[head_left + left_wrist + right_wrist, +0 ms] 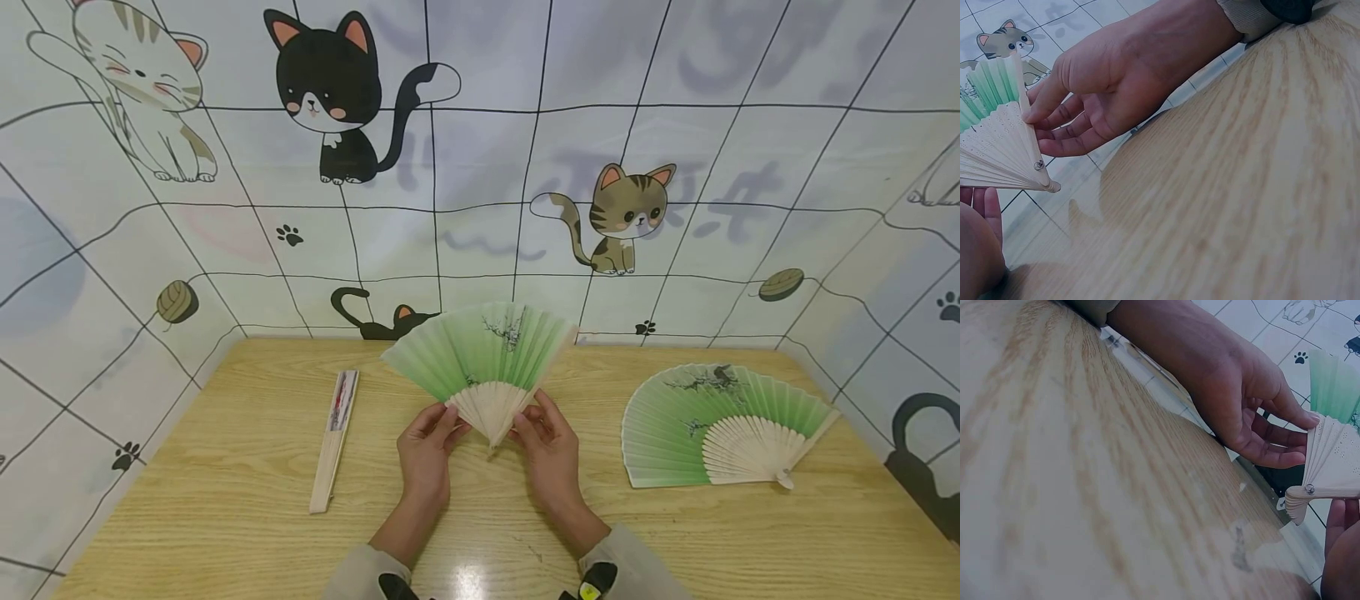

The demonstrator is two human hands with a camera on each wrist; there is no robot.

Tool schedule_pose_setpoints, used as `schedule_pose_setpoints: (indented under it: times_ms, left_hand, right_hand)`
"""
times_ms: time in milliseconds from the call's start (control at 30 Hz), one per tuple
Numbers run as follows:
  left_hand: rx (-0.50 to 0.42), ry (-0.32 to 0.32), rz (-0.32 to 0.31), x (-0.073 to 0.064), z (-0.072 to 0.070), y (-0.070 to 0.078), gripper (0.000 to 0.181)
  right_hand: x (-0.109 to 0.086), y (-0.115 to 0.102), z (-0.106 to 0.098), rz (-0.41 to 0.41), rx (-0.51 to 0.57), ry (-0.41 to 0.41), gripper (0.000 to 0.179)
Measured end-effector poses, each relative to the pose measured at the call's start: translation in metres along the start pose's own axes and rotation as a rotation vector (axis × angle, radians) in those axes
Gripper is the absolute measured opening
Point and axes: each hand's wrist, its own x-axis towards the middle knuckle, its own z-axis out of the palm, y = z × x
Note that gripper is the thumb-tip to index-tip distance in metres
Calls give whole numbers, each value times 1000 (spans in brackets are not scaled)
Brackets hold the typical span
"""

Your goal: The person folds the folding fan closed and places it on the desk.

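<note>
A person's two bare hands hold a fan of green-and-white pleated material on pale, slatted ribs [495, 350], spread in a wide wedge above a light wood-grain table [232, 500]. The left hand [426, 450] pinches the fan's left outer rib between thumb and fingers, and the right hand [553, 450] does the same on the right; neither hand gapes, the fingers bent in close to the ribs. The paired hold near the narrow end likely keeps the pleats spread evenly and the dark branch print facing the person. The wrist views show a small metal rivet [1039, 165] near the ribs' meeting point, below both grips, probably left free so that the ribs can turn about it. Whether that tip touches the table cannot be told.

Left of the held fan lies a folded, pale-ribbed fan [333, 442], narrow and closed; to its right a second green, pale-ribbed fan [663, 433] lies spread flat, apparently set aside to leave the middle for handwork. Behind it hangs a white, cat-printed grid backdrop [480, 167].
</note>
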Motion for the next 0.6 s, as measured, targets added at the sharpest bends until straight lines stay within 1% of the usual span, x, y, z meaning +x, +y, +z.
schedule_pose_setpoints:
  times_ms: [233,600]
  left_hand:
    - [1,2,4,0,1,0,12]
    - [18,4,-6,0,0,0,5]
  right_hand:
    - [0,0,0,-14,-9,-8,48]
    - [1,2,-1,-4,-41,-16,50]
